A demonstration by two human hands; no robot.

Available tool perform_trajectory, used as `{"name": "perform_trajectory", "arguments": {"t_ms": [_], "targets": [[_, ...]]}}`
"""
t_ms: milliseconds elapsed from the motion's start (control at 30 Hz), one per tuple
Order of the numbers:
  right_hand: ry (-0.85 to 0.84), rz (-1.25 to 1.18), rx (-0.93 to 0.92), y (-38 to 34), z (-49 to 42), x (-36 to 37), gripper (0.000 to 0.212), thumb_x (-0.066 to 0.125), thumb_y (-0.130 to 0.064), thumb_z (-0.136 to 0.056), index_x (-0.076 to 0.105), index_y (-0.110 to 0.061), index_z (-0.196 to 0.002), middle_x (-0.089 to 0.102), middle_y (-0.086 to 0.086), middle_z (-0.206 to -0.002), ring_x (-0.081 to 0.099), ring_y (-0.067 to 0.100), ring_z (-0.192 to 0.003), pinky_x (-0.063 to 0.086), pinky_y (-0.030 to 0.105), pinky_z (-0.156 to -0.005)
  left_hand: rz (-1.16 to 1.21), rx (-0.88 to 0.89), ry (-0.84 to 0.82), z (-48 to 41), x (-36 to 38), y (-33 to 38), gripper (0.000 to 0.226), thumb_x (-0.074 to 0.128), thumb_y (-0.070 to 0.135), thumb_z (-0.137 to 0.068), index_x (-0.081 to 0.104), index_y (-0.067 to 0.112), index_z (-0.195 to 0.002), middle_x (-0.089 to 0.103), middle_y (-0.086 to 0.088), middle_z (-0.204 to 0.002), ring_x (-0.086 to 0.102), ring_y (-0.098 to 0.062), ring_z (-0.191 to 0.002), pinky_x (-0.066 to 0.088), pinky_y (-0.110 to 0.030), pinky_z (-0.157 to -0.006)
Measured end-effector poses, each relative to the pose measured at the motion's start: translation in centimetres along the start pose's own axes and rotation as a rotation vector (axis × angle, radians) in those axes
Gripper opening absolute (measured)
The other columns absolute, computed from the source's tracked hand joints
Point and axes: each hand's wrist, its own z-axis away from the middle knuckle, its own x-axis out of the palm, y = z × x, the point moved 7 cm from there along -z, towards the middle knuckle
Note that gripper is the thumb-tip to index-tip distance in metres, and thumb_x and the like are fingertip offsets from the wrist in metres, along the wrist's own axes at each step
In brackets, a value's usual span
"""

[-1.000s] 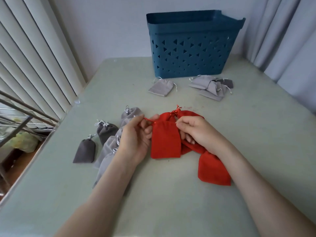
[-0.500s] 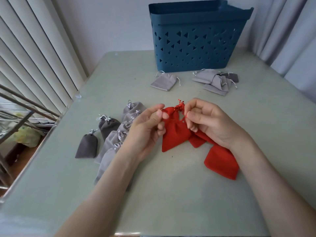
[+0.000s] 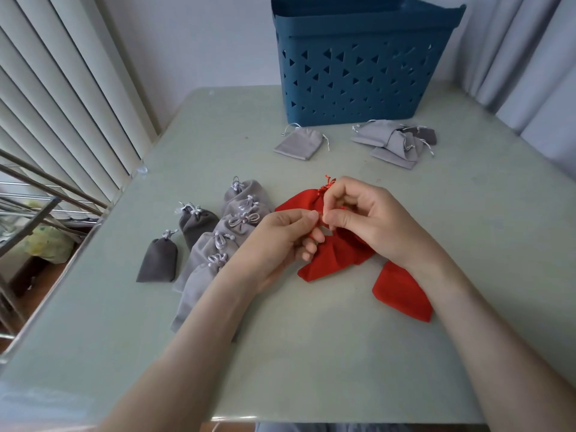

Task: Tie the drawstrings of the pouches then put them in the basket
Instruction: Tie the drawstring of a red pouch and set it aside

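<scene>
Blue basket (image 3: 358, 73) at upper centre, inside hidden, red pouch (image 3: 336, 257) at frame centre pinched by left hand (image 3: 277, 241) and right hand (image 3: 367, 219), grey pouches (image 3: 202, 254) laid on desk (image 3: 311, 353).

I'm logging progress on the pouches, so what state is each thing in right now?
Left hand, pinches the drawstring.
Right hand, pinches the same drawstring.
Held red pouch, mouth between the hands, no knot seen.
Back red pouch, knotted.
Right red pouch, flat, mouth hidden.
Left grey pouches, tied, in a row.
Far grey pouches, untied, strings loose.
Basket, upright, inside hidden.
</scene>
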Motion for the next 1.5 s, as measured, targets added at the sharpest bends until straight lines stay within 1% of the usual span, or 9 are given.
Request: {"name": "perform_trajectory", "arguments": {"t_ms": [167, 333, 467, 600, 733, 1067, 1233, 1367, 1500], "targets": [[0.111, 0.173, -0.034, -0.1, -0.5, -0.3, 0.013, 0.068, -0.025, -0.076, 0.061, -0.035, -0.072, 0.048, -0.014, -0.081, 0.044, 0.006, -0.08, 0.036, 0.02, -0.078, -0.12, 0.038, -0.028, 0.2, 0.7, -0.1, 0.026, 0.042, 0.005, -0.099, 0.054, 0.004, -0.076, 0.047, -0.004, -0.056, 0.036, -0.006, -0.043, 0.027, -0.015, -0.044], [0.155, 0.0, 0.076, 0.9, -0.8, 0.1, 0.012, 0.071, -0.015, -0.08, 0.063, -0.021, -0.073, 0.058, 0.003, -0.072, 0.049, 0.012, -0.065, 0.042, 0.022, -0.063, -0.093, 0.038, -0.138, 0.6, 1.6, 0.0, 0.007, 0.054, 0.008, -0.076, 0.054, 0.007, -0.069, 0.05, 0.001, -0.057, 0.036, -0.007, -0.046, 0.024, -0.019, -0.048], [0.181, -0.108, 0.106, 1.0, -0.6, 0.2, 0.018, 0.058, -0.017, -0.091, 0.059, -0.001, -0.084, 0.052, 0.006, -0.062, 0.046, 0.008, -0.049, 0.038, 0.016, -0.05, -0.103, 0.09, -0.052, 0.3, 1.3, 0.3, 0.026, 0.047, 0.014, -0.098, 0.059, 0.005, -0.077, 0.047, 0.002, -0.053, 0.032, -0.005, -0.042, 0.022, -0.016, -0.043], [0.125, -0.078, 0.152, 1.4, -0.4, 0.1, 0.025, 0.06, -0.035, -0.088, 0.061, -0.011, -0.094, 0.061, -0.003, -0.068, 0.055, 0.007, -0.063, 0.043, 0.017, -0.063, -0.081, 0.123, 0.058, -0.1, 0.1, 0.5, 0.033, 0.04, 0.017, -0.101, 0.057, 0.006, -0.074, 0.045, -0.004, -0.057, 0.031, -0.006, -0.042, 0.023, -0.016, -0.042], [0.001, -0.075, 0.213, 2.3, -0.4, 1.5, 0.021, 0.067, -0.019, -0.086, 0.06, -0.02, -0.105, 0.068, -0.005, -0.089, 0.066, 0.01, -0.091, 0.048, 0.026, -0.088, -0.037, 0.147, 0.112, -0.1, -0.6, 1.0, 0.031, 0.041, 0.016, -0.1, 0.057, 0.007, -0.075, 0.041, -0.001, -0.053, 0.032, -0.006, -0.044, 0.024, -0.017, -0.044], [0.019, -0.341, 0.248, 2.0, -0.3, 1.0, 0.042, 0.057, -0.006, -0.076, 0.054, -0.01, -0.118, 0.062, 0.004, -0.086, 0.066, 0.009, -0.087, 0.046, 0.014, -0.076, -0.103, 0.158, 0.101, 0.0, -1.6, 1.5, 0.015, 0.054, 0.01, -0.091, 0.069, 0.011, -0.088, 0.064, 0.006, -0.066, 0.036, -0.003, -0.052, 0.022, -0.016, -0.048], [0.057, -0.277, 0.25, 2.1, -0.4, 0.8, 0.035, 0.06, -0.013, -0.074, 0.058, -0.017, -0.11, 0.055, -0.003, -0.074, 0.051, 0.004, -0.065, 0.039, 0.012, -0.06, -0.405, 0.28, 0.235, 0.5, -2.0, 2.1, 0.009, 0.064, 0.011, -0.087, 0.072, 0.013, -0.09, 0.072, 0.003, -0.075, 0.061, -0.006, -0.065, 0.044, -0.013, -0.066], [0.054, -0.217, 0.247, 2.3, -0.3, 1.4, 0.028, 0.067, -0.008, -0.082, 0.059, -0.019, -0.107, 0.057, -0.007, -0.074, 0.052, 0.006, -0.069, 0.041, 0.014, -0.067, -0.971, 0.502, 0.468, 1.2, -1.9, 3.0, 0.006, 0.067, 0.013, -0.083, 0.07, 0.013, -0.088, 0.065, 0.01, -0.066, 0.048, 0.003, -0.055, 0.032, -0.007, -0.056], [0.046, -0.427, 0.378, 2.8, -0.1, 1.8, 0.017, 0.048, -0.014, -0.096, 0.06, -0.013, -0.109, 0.059, -0.002, -0.073, 0.053, 0.007, -0.063, 0.041, 0.016, -0.058, -1.043, 0.63, 0.525, 1.5, -1.8, 3.3, 0.007, 0.064, 0.014, -0.083, 0.061, 0.01, -0.088, 0.058, 0.009, -0.073, 0.043, 0.0, -0.066, 0.032, -0.002, -0.064]]}}
